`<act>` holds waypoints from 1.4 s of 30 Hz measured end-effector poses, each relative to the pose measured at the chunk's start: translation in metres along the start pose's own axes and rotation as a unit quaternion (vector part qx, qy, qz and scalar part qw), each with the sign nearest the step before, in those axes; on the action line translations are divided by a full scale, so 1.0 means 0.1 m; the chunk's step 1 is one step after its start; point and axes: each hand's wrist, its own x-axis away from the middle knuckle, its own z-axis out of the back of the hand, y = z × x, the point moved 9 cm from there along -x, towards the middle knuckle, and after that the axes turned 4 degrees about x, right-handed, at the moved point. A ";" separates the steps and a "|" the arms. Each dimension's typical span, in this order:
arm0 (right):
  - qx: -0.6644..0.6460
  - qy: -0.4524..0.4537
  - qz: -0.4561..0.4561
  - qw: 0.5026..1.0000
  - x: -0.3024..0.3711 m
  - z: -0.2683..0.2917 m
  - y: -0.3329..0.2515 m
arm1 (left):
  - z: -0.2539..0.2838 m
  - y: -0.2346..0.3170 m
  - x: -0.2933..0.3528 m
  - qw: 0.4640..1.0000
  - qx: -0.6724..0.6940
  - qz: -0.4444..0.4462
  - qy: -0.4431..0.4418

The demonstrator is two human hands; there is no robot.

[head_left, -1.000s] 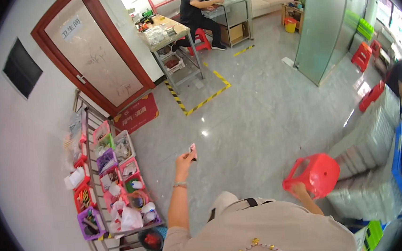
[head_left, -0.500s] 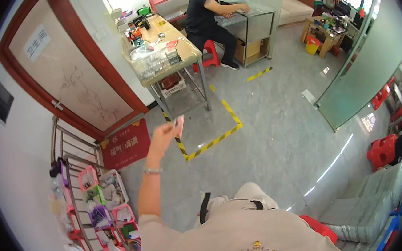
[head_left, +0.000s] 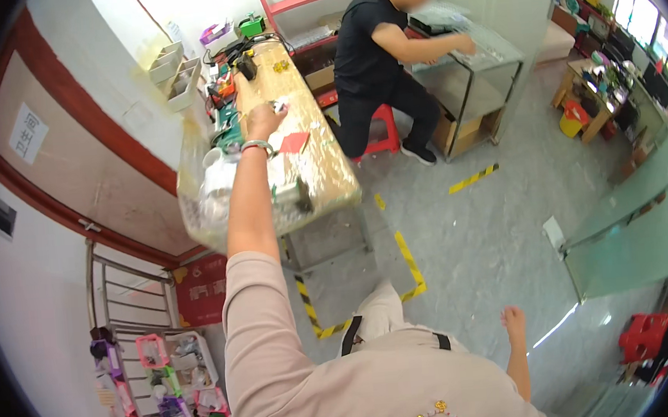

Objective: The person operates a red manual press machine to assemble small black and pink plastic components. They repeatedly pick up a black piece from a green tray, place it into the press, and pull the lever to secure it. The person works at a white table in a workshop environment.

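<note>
Head view: a workroom with a grey floor (head_left: 494, 251); a film-covered bench (head_left: 301, 93) stood ahead and to the left, inside black-and-yellow floor tape (head_left: 413, 263).

Step in hand (judged): a one-handed reach over the bench. The left grip (head_left: 262, 122) lay above the middle of the top, fingers apparently closed on a small pale item (head_left: 280, 106); contact between item and bench could not be told. A red card (head_left: 294, 142) lay just beside it. The right grip (head_left: 513, 320) hung over the floor, fingers loosely spread, nothing in it.

Next move, judged: called for fine fingertip control and a raised forearm, since wrapped goods (head_left: 294, 201) sat beneath it at the near end. Dark-handled tools (head_left: 245, 66) and small yellow parts (head_left: 281, 66) crowded the far part.

Beyond the right side, a co-worker (head_left: 369, 57) sat on a red stool (head_left: 381, 133), working at a metal-framed cabinet (head_left: 472, 88), limiting room there.
</note>
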 end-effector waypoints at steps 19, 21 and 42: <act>0.612 -0.210 0.162 0.745 -0.19 -0.54 0.88 | -2.97 -1.23 -1.39 0.956 0.203 0.209 0.032; 0.391 -0.124 -0.060 0.910 -0.48 -0.47 0.53 | -2.70 -0.44 -1.35 0.965 0.212 0.127 0.090; -0.425 0.552 -0.448 0.559 5.69 -2.91 3.20 | -1.76 4.50 4.06 0.727 0.390 -0.564 0.023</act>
